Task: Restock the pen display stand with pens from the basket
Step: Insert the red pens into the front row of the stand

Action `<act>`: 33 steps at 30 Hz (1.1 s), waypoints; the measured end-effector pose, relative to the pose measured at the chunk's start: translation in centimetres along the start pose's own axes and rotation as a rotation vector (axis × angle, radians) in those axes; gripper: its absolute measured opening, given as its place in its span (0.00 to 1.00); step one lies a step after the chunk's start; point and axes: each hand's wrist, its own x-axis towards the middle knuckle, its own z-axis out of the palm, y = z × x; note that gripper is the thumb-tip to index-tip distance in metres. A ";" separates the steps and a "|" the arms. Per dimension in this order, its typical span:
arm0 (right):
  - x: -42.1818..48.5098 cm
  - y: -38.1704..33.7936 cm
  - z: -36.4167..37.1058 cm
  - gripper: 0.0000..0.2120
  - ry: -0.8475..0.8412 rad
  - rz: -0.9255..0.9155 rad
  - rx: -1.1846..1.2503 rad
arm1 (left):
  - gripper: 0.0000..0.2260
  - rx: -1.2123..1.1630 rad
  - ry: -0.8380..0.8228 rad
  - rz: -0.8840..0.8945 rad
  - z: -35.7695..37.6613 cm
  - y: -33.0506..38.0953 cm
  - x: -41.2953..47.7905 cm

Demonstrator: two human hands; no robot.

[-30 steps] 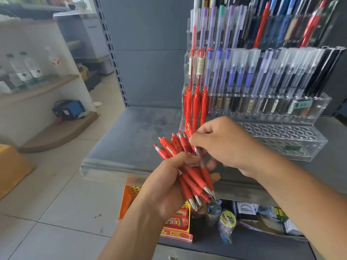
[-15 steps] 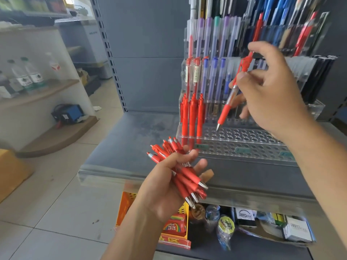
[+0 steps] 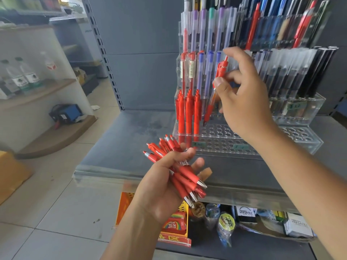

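Right hand is pinching one red pen, lowering it beside three pens standing in the stand. Left hand is gripping a bundle; most holes are sitting unfilled.

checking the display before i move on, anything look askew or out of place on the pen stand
Nothing damaged or spilled. The only tilted thing is the red pen in the right hand, tip near the stand's empty holes beside the upright red pens. The left hand holds a loose bundle.
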 end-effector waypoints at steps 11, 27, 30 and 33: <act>-0.9 -0.2 1.3 0.23 -0.065 -0.081 -0.106 | 0.22 0.003 -0.014 -0.019 -0.5 0.2 -0.2; -0.7 -1.1 0.4 0.23 -0.116 -0.042 -0.183 | 0.19 0.039 0.004 -0.023 -0.6 0.0 -0.4; -0.3 -1.1 0.2 0.23 -0.136 -0.062 -0.286 | 0.21 0.042 0.000 -0.018 -0.6 -0.1 -0.4; -0.3 -1.3 0.2 0.24 -0.143 -0.067 -0.330 | 0.21 0.055 0.003 -0.012 -0.5 -0.1 -0.5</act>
